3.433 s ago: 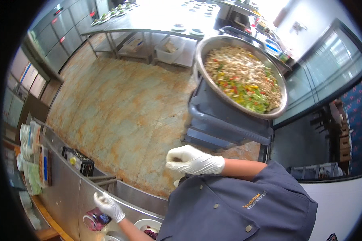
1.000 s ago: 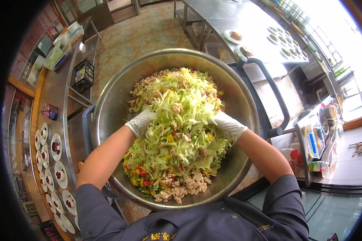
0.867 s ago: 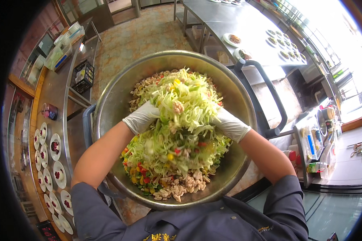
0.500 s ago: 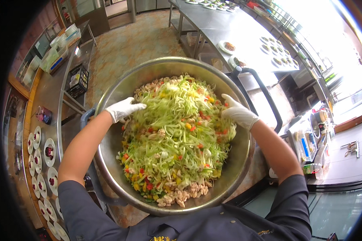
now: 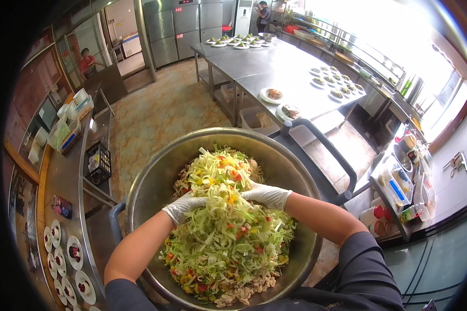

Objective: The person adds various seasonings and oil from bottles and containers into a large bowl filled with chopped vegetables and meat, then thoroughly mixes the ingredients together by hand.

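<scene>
**Head view: left hand (image 5: pixel 184 208) and right hand (image 5: pixel 269 195) tucked into a big pile of mixed food (image 5: pixel 233 241)**

Both hands wear thin white gloves. They push into the pile from its two sides, with a lump of green shreds between them. The fingers are mostly buried, so I cannot tell how tightly either hand is squeezing.

The mixed food sits inside a wide, round metal bowl (image 5: pixel 306 233). It has pale green strips, red and yellow bits, and tan lumps (image 5: pixel 246 291) near the front. What is under the top layer does not show. The front edge of the bowl is partly hidden by the dark shirt (image 5: pixel 366 269) and the bottom of the view. The bowl covers much of the blue-grey cart (image 5: pixel 324 147), too.

On the left worktop (image 5: pixel 67 179) there are small white plates (image 5: pixel 74 252) with dark red bits, and some are cut off at the bottom. A jar (image 5: pixel 61 206) stands near them, but what is in it is hard to see. More plates stand on the far worktop (image 5: pixel 267 72), and their food is too small to name. The bright window (image 5: pixel 420 46) washes out things around it. One far-off person (image 5: pixel 263 16) is tiny and hard to make out.
</scene>
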A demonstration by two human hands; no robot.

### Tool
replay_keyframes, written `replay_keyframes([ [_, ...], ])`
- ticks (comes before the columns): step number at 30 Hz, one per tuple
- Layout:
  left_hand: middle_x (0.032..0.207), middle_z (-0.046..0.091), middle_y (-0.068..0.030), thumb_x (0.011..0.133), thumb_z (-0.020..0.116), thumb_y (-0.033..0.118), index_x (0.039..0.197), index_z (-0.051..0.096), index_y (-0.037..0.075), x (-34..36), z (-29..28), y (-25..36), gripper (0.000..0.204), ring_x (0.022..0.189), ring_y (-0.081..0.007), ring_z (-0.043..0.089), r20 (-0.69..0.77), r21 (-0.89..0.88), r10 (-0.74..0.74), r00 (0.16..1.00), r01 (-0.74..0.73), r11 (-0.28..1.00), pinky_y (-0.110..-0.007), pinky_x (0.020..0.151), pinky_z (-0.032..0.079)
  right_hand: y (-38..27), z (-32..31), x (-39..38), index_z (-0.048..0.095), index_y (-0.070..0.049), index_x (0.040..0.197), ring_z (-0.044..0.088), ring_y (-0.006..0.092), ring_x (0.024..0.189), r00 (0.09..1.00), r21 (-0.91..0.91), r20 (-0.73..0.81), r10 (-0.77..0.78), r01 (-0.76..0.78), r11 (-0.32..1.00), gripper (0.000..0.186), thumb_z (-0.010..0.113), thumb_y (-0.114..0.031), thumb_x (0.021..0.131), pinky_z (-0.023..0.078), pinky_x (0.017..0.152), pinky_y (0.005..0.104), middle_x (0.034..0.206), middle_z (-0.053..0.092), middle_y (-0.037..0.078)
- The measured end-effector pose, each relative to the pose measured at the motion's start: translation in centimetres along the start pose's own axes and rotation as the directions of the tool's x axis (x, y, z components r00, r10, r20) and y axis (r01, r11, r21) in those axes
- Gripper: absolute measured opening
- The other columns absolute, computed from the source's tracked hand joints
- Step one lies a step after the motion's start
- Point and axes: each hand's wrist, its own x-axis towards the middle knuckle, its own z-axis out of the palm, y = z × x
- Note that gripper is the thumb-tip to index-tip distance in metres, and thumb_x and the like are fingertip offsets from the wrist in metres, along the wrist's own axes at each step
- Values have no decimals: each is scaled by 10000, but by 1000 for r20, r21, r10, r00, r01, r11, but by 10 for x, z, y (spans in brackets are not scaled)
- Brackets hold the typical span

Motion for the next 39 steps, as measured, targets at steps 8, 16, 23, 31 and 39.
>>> replay_keyframes([
  [8, 1273, 596, -125, 972, 545, 384, 1372, 483, 75, -34, 34, 57, 509, 1098, -248, 615, -78, 16, 97, 992, -96, 995, -442, 921, 524, -46, -16, -22, 454, -62, 1324, 669, 139, 870, 974, 269, -113, 195, -159, 950, 415, 550, -226, 954, 620, 674, 369, 1029, 649, 69],
  [16, 1478, 359, -188, 797, 662, 617, 1430, 423, 128, -66, -52, -85, 835, 1316, -348, 383, -275, 272, -407, 871, 477, 836, -604, 989, 387, 34, -7, -84, 407, 11, 1388, 411, 307, 1238, 773, -29, 12, 634, -634, 773, 839, 691, -537, 819, 483, 920, 504, 1436, 358, 255],
  [23, 1087, 661, -107, 876, 663, 354, 1204, 594, 23, -20, -14, -115, 471, 880, -216, 652, -110, -9, -239, 965, 240, 971, -402, 708, 548, 58, 24, -64, 518, -12, 1314, 594, 157, 965, 907, 83, 76, 413, -419, 904, 571, 691, -357, 892, 520, 808, 348, 1231, 591, 95],
  [31, 1220, 584, -113, 789, 753, 221, 1292, 539, 97, -37, 29, -41, 561, 1103, -231, 538, -38, 350, 36, 999, -20, 936, -431, 862, 502, -15, 54, -62, 571, -6, 1280, 499, 265, 1201, 967, -158, -129, 222, -241, 958, 620, 650, -453, 856, 388, 1034, 373, 1323, 534, 204],
  [39, 1200, 616, -115, 943, 604, 248, 1321, 500, 79, -77, 31, 31, 427, 1029, -205, 632, -246, 158, -40, 968, 81, 984, -362, 814, 563, -75, 21, -68, 562, -28, 1182, 628, 140, 788, 988, -206, -104, 110, -130, 970, 300, 607, -122, 900, 526, 617, 280, 1025, 641, 71],
])
